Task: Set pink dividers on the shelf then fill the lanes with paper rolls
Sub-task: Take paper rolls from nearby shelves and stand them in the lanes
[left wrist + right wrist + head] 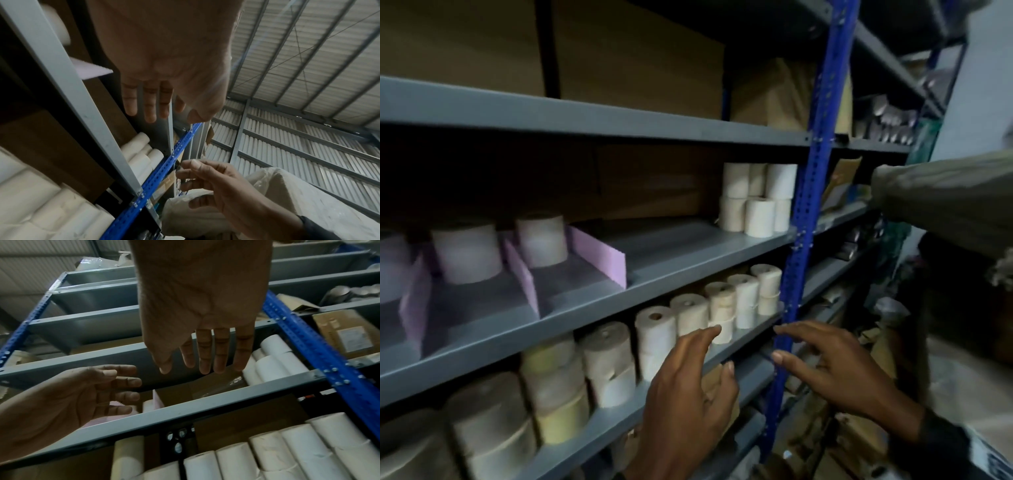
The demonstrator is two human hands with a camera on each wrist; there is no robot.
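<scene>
Three pink dividers (599, 251) stand on the grey shelf (688, 260), and the lanes between them hold one paper roll (541, 240) each at the back, with a small stack of rolls (756, 200) at the shelf's far right end beside the blue post (801, 240). Both hands hover empty in front of the shelf below, which is packed with more rolls (654, 335). The left hand (688, 394) and the right hand (835, 373) have their fingers spread and relaxed, gripping nothing.

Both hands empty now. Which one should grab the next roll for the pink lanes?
Probably left: the left hand is open right by the rolls on the lower shelf; the right hand hovers open at the blue upright.
</scene>
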